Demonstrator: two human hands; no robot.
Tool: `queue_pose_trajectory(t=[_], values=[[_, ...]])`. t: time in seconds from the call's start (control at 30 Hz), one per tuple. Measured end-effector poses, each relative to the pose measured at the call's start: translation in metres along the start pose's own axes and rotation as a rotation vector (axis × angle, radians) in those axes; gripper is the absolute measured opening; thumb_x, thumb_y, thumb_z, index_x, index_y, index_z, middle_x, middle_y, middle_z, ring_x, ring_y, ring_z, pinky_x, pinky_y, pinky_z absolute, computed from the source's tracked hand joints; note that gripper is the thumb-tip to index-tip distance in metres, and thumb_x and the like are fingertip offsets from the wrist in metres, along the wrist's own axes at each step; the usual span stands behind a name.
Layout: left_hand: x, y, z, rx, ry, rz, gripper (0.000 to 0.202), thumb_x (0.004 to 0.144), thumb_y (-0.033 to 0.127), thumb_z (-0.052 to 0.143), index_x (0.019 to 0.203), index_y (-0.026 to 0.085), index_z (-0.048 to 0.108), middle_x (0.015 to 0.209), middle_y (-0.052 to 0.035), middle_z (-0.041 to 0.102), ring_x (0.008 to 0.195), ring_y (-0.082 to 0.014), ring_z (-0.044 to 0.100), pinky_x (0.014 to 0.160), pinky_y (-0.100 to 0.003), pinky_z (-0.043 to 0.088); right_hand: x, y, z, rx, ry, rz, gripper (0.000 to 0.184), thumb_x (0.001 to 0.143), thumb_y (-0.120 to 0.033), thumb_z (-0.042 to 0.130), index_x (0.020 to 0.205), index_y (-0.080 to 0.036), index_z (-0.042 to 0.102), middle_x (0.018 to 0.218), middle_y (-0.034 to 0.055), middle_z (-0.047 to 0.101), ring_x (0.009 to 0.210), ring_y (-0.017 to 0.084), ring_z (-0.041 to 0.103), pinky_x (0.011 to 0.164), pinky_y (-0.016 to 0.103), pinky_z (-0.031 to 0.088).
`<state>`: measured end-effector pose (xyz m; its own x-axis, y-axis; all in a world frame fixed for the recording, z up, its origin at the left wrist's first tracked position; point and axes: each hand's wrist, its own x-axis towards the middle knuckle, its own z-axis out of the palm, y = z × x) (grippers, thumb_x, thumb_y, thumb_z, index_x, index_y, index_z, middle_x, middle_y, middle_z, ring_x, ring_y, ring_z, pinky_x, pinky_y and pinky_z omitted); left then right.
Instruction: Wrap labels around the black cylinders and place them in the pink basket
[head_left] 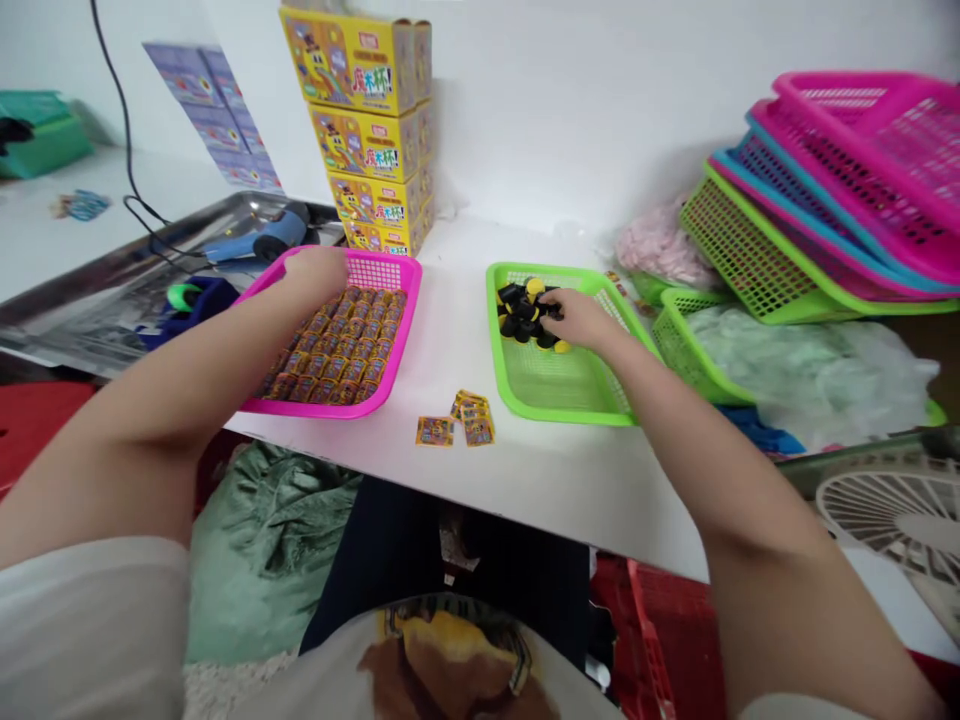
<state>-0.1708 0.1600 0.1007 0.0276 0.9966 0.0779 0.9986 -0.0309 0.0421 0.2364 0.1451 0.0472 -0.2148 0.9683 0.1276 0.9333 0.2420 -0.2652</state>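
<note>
Free strip of tabletop [454,330] between pink basket [322,408] and green basket [551,382], printed slips [435,431] near its front

L basket [414,274], R basket [551,378] on tbl [451,335]; labels [475,418] btwn, nr front edge; boxes [367,145] behind L basket.

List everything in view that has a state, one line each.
Pink basket: upright, well filled.
Wrapped pieces: set in close rows.
Green basket: upright, partly filled.
Black and yellow pieces: loosely heaped.
Labels: loose, some overlapping.
Yellow boxes: stacked upright.
Spare baskets: stacked, tilted.
Left hand: over pink basket, grip hidden.
Right hand: among black and yellow pieces, grip unclear.
Fan: running or not, cannot tell.
</note>
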Motion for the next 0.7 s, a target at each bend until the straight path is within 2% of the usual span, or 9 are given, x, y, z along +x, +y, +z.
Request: queue_pose_trajectory(t=[0.07,0.13,0.17,0.23,0.3,0.37,0.5,0.57,0.7], values=[[-0.031,0.032,-0.015,0.035,0.012,-0.023,0.043,0.111,0.033,0.045,0.141,0.009,0.064,0.119,-0.0162,0.075,0.117,-0.0295,0.066,0.104,-0.058,0.055,0.017,-0.001,0.009,-0.007,-0.045,-0.031,0.046,0.083,-0.015,0.069,0.128,-0.016,0.076,0.135,0.016,0.078,0.121,0.031,0.073,0.112,0.045,0.056],[-0.073,0.07,-0.022,0.053,0.061,0.085,0.046,0.112,0.038,0.042,0.146,0.015,0.063,0.119,-0.0177,0.075,0.113,-0.0334,0.071,0.097,-0.052,0.057,0.026,-0.004,0.02,-0.015,-0.067,-0.034,0.052,0.081,-0.012,0.07,0.133,-0.013,0.074,0.137,0.0185,0.076,0.122,0.031,0.073,0.113,0.045,0.055],[-0.096,0.089,-0.02,0.042,0.064,0.15,0.047,0.112,0.043,0.042,0.146,0.018,0.064,0.111,-0.016,0.077,0.106,-0.0334,0.073,0.093,-0.049,0.058,0.029,-0.006,0.024,-0.019,-0.069,-0.027,0.053,0.081,-0.012,0.07,0.134,-0.011,0.073,0.137,0.0199,0.076,0.121,0.031,0.073,0.113,0.046,0.054],[-0.138,0.121,-0.006,0.013,-0.054,0.297,0.042,0.112,0.042,0.042,0.138,0.021,0.069,0.101,-0.0131,0.077,0.097,-0.032,0.076,0.085,-0.044,0.058,0.03,-0.008,0.03,-0.025,-0.062,-0.01,0.049,0.082,-0.013,0.07,0.13,-0.009,0.075,0.131,0.0207,0.078,0.117,0.031,0.074,0.111,0.046,0.055],[-0.166,0.142,0.018,-0.023,-0.245,0.439,0.036,0.112,0.036,0.045,0.124,0.017,0.074,0.106,-0.0158,0.077,0.101,-0.033,0.076,0.083,-0.042,0.058,0.029,-0.012,0.031,-0.027,-0.056,0.002,0.04,0.082,-0.017,0.072,0.121,-0.01,0.079,0.118,0.0186,0.082,0.11,0.03,0.075,0.107,0.044,0.057],[-0.177,0.151,0.046,-0.055,-0.331,0.461,0.029,0.109,0.027,0.051,0.123,0.014,0.074,0.118,-0.0197,0.075,0.112,-0.0343,0.074,0.086,-0.041,0.059,0.022,-0.015,0.027,-0.024,-0.044,0.004,0.033,0.079,-0.019,0.075,0.112,-0.012,0.082,0.106,0.0152,0.083,0.103,0.029,0.075,0.102,0.041,0.058],[-0.168,0.146,0.084,-0.104,-0.31,0.423,0.038,0.1,0.03,0.07,0.133,0.011,0.069,0.132,-0.0234,0.068,0.127,-0.038,0.067,0.094,-0.043,0.06,-0.011,-0.024,0.006,0.032,0.042,0.002,0.037,0.08,-0.025,0.076,0.115,-0.015,0.082,0.108,0.0127,0.082,0.099,0.028,0.075,0.098,0.042,0.06],[-0.163,0.141,0.091,-0.142,-0.302,0.417,0.041,0.098,0.033,0.074,0.133,0.011,0.068,0.131,-0.0215,0.069,0.124,-0.0367,0.068,0.095,-0.043,0.059,-0.035,-0.027,-0.002,0.156,0.145,0.013,0.038,0.081,-0.03,0.076,0.116,-0.016,0.082,0.107,0.0117,0.081,0.091,0.025,0.075,0.094,0.042,0.061],[-0.165,0.136,0.093,-0.223,-0.293,0.401,0.026,0.098,0.032,0.073,0.118,0.016,0.072,0.12,-0.0139,0.074,0.109,-0.0287,0.073,0.091,-0.037,0.058,-0.08,-0.023,0.001,0.4,0.329,-0.002,0.033,0.08,-0.036,0.077,0.108,-0.02,0.081,0.108,0.0096,0.078,0.082,0.02,0.072,0.083,0.038,0.063]])
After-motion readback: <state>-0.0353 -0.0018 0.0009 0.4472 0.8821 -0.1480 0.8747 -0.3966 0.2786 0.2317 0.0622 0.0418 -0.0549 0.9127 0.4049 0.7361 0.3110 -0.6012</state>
